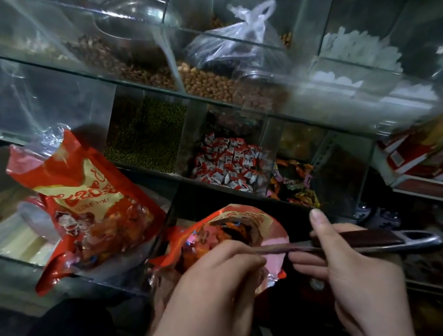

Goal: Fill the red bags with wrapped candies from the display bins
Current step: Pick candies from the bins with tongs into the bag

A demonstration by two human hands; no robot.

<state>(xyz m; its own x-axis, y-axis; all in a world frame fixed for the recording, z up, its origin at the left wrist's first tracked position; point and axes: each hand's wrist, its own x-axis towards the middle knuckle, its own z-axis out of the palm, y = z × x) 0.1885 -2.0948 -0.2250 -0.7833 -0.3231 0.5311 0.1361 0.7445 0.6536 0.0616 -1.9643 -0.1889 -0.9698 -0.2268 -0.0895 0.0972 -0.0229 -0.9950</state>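
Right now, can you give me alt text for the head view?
The left hand holds a red bag open while the right hand holds a metal tool at its mouth. A filled second bag lies to the left; candy bins stand behind.

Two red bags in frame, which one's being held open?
The centre red bag, its mouth gripped by the left hand. The other red bag lies untouched to its left.

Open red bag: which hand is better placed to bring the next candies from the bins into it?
Probably the right hand: it holds the long tool, whose tip is at the mouth of the open red bag, below the wrapped candies. The left hand grips the bag's rim, keeping it open.
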